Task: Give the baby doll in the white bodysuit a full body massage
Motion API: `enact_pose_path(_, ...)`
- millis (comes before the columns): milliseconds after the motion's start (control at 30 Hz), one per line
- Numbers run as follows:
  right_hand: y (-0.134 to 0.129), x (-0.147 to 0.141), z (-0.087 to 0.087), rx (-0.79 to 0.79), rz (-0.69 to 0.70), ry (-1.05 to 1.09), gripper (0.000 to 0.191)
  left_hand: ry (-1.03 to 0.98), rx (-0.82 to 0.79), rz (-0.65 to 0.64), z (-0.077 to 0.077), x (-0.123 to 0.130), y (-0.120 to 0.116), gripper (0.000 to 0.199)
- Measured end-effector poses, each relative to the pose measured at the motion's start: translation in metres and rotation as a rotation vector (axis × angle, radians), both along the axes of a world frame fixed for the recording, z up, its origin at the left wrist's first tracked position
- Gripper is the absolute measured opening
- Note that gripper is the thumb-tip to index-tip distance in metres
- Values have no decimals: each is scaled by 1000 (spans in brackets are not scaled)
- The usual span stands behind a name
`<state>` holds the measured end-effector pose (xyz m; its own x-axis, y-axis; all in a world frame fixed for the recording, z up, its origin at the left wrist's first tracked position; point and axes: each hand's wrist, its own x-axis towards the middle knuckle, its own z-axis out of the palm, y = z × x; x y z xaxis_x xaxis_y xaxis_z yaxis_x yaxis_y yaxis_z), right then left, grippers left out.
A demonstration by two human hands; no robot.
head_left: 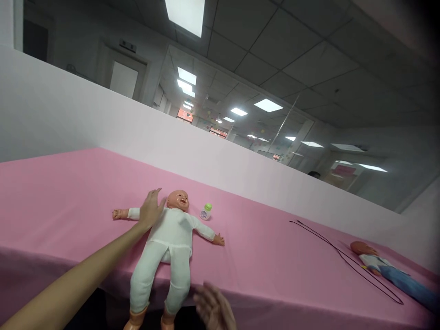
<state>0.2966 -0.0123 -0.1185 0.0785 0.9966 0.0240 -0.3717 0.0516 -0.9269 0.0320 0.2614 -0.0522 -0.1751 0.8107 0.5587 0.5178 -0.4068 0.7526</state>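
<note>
A baby doll point(171, 229) in white clothes lies face up on the pink cloth, its arms spread and its feet over the front edge. My left hand point(151, 210) rests at the doll's shoulder beside its head, fingers stretched out, holding nothing. Near the front edge, to the right of the doll's legs, my right hand point(213, 306) is raised and somewhat blurred, its fingers apart and nothing in it. A small clear bottle point(206, 212) with a green cap stands to the right of the doll's head.
The pink-covered table point(261, 261) runs across the view, with a white partition point(206, 158) behind it. On the right lie a looped black cable point(347, 257) and a second doll point(395, 272) in blue trousers.
</note>
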Motion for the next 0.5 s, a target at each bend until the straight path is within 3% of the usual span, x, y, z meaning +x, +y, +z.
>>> enact_pose_path(133,74,4,39,-62,-148,26,57,-17,-314,-122,19,48,14,93)
enact_pose_path(267,141,-7,51,-203,-80,95,46,85,-504,-120,19,66,16,121)
enact_pose_path(400,183,-36,56,-246,-43,147,33,146,-549,-152,14,62,14,113)
enact_pose_path(500,197,-58,61,-212,-21,91,37,135,-561,-151,15,58,14,101)
